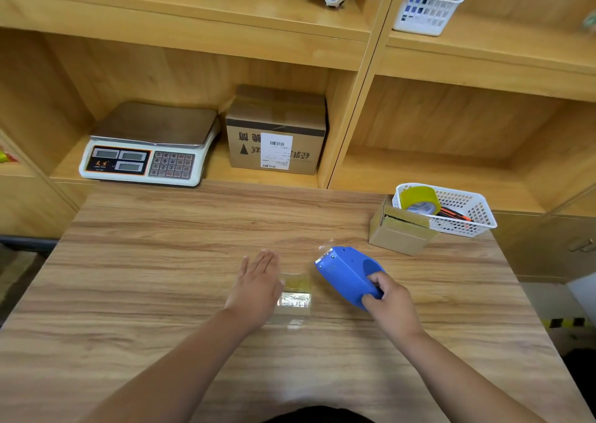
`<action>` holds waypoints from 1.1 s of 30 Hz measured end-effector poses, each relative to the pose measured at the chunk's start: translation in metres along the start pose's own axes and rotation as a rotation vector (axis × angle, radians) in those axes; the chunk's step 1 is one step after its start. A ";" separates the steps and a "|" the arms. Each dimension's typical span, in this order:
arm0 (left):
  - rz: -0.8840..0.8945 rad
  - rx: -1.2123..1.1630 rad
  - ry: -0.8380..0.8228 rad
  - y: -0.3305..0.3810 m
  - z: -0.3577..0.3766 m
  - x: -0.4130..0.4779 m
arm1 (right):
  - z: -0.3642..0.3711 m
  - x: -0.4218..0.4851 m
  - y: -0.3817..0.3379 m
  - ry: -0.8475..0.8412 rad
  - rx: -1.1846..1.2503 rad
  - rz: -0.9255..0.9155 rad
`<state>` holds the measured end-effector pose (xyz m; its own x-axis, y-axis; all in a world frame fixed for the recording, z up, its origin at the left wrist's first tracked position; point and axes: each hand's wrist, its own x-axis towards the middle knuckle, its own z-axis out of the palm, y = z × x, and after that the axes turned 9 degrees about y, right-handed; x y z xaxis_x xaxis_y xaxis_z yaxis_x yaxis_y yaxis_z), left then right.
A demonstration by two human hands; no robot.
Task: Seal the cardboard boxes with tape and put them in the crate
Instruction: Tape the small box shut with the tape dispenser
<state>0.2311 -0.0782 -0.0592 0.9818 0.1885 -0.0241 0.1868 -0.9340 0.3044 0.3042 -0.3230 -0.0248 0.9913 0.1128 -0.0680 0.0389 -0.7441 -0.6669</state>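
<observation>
Small cardboard box [295, 297] sits mid-table, a bit near of centre, with glossy clear tape showing across its top and near face. My left hand [258, 280] lies flat on the box's left part, fingers straight and together, pointing far. My right hand [392, 303] is just right of the box, fingers curled round the handle of a blue tape dispenser [345, 274]. The dispenser's cutter end points far-left with a scrap of clear tape at its tip. I can't tell if it touches the wooden table [161, 261].

Far right on the table there's a second small box [400, 232], flaps not fully flat, touching a white basket [480, 216]. A yellow tape roll [419, 198] stands inside the basket.

On the shelf beyond the table's far edge, a weighing scale [151, 142] sits at left, and a bigger labelled carton [277, 132] just right of it. On the upper right shelf is another white basket [432, 3].
</observation>
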 end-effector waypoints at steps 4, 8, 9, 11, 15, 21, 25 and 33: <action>-0.087 -0.289 0.113 0.001 -0.014 0.007 | -0.006 -0.005 -0.006 -0.005 0.090 -0.057; -0.142 -0.590 0.110 0.009 -0.033 0.016 | -0.010 -0.010 -0.010 -0.018 0.112 -0.128; -0.137 -0.620 0.116 0.012 -0.037 0.018 | -0.011 -0.011 -0.012 -0.023 0.120 -0.138; -0.111 -0.662 0.121 0.017 -0.045 0.020 | -0.013 -0.012 -0.014 -0.028 0.132 -0.159; -0.084 -0.712 0.124 0.024 -0.056 0.016 | -0.016 -0.014 -0.018 -0.041 0.154 -0.186; -0.162 -0.805 0.157 0.032 -0.065 0.009 | -0.020 -0.015 -0.022 -0.059 0.143 -0.252; -0.224 -0.864 0.130 0.033 -0.067 0.008 | -0.021 -0.015 -0.024 -0.076 0.123 -0.270; -0.361 -0.994 0.107 0.024 -0.070 0.003 | -0.023 -0.016 -0.034 -0.136 0.131 -0.214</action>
<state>0.2362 -0.0788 0.0143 0.8566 0.4760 -0.1992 0.3064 -0.1586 0.9386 0.2901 -0.3146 0.0156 0.9358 0.3524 -0.0086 0.2202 -0.6035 -0.7663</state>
